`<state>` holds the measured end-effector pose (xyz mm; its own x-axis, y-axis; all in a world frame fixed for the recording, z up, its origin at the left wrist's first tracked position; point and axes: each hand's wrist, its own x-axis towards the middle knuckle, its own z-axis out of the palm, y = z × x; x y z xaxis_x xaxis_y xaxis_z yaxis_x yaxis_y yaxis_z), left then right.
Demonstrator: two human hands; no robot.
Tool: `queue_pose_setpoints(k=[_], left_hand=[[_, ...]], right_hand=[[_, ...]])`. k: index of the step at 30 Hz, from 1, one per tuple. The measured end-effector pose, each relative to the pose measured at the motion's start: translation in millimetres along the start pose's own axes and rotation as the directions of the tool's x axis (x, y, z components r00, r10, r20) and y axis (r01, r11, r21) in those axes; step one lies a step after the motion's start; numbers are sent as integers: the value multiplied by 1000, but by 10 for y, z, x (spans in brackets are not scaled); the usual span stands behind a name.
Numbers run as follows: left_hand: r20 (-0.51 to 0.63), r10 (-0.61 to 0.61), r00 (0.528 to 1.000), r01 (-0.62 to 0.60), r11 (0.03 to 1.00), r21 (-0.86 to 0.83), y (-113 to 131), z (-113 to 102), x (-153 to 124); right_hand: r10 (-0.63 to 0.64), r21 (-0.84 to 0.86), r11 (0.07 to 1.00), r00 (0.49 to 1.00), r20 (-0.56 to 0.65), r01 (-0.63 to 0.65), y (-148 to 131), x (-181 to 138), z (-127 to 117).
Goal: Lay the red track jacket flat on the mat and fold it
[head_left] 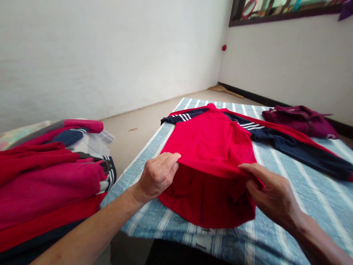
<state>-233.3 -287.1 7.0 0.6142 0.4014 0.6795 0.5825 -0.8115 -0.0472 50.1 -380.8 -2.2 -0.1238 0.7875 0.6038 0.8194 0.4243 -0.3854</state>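
No brand, number or sign can be read anywhere, and the only lettering is a few dark printed marks, cut off and too blurred to make out, on the hanging front edge of the blue-and-white striped cloth at the bottom centre of the frame.

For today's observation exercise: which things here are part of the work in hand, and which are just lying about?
In hand: red jacket, its hem gripped by left hand and right hand; striped cloth beneath it.

Lying about: pile of clothes at left; maroon garment at the far right.
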Motion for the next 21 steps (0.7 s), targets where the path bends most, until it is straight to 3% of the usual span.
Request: queue_pose_setpoints(k=[5,11,15,21], left_hand=[[67,80,995,-76,995,-63,-37,-25,-237],[184,105,977,-84,989,-121,-16,-22,-543],[285,92,954,-79,995,-56,3,-65,-711],[168,-14,986,5,999,54,-101,-79,-913]], right_hand=[[-95,5,995,988,118,95,-20,-214,132],[-189,0,981,950,250,195,-48,-399,298],[-213,-41,972,945,250,230,-10,-523,337],[-332,-375,843,921,202,386,122,-784,428]])
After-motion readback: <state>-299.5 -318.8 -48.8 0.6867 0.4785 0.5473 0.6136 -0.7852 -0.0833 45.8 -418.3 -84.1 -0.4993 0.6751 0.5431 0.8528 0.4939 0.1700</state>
